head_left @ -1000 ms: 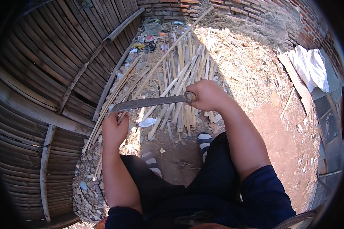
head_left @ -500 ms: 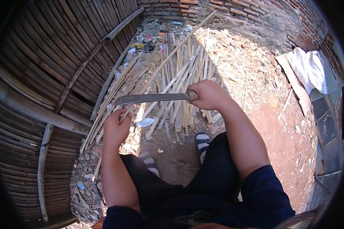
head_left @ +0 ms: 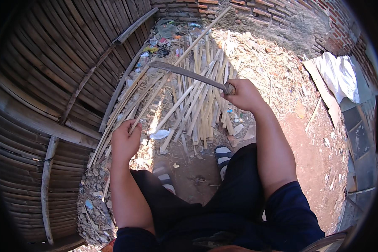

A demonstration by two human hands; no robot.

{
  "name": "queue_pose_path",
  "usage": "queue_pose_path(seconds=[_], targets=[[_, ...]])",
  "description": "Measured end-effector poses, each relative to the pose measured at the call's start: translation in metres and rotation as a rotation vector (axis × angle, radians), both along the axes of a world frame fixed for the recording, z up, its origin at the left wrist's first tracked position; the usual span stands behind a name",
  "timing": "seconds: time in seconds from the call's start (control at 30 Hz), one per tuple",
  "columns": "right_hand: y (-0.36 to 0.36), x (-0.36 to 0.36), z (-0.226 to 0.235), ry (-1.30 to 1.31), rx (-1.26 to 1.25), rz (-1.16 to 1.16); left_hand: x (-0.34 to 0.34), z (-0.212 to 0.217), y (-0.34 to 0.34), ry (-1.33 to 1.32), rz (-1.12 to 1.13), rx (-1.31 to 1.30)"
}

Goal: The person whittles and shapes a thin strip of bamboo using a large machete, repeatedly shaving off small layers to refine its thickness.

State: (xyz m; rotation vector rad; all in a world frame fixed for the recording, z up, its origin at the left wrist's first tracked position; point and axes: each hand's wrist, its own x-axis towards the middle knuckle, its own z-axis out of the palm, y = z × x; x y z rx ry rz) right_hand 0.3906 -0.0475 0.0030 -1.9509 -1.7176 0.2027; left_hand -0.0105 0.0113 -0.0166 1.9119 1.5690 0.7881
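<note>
The right hand [head_left: 243, 94] is closed tight around the handle of a curved machete [head_left: 189, 73], whose dark blade reaches up and to the left, raised above a heap of split bamboo strips [head_left: 197, 105] lying on the dirt in front of the person. The left hand [head_left: 125, 140] sits lower and to the left, its fingers curled around the near end of a long thin bamboo strip [head_left: 172, 69] that runs diagonally away to the far right, toward the brick wall [head_left: 281, 17]. That strip passes just under the blade; whether the two touch cannot be told. Left of the hand stands a woven bamboo fence [head_left: 50, 84], with more long slats leaning along its foot. Two striped sandals [head_left: 222, 157] show on the bare ground near the person's dark trousers. A white cloth [head_left: 338, 75] lies on a board far to the right.
</note>
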Motion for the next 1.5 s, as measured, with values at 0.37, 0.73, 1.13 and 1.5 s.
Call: queue_pose_path(seconds=[0.37, 0.73, 1.13, 1.5], targets=[[0.006, -0.030, 0.017, -0.076, -0.103, 0.182, -0.006, -0.006, -0.002, -0.064, -0.015, 0.111], [-0.001, -0.032, 0.019, -0.120, -0.184, 0.097, -0.003, -0.008, 0.000, -0.033, 0.009, 0.029], [0.004, 0.009, 0.014, 0.154, -0.008, -0.199, -0.013, -0.005, 0.003, -0.035, 0.038, 0.109], [-0.001, -0.059, 0.021, -0.223, -0.158, 0.319, -0.006, -0.005, 0.005, 0.149, -0.019, -0.002]])
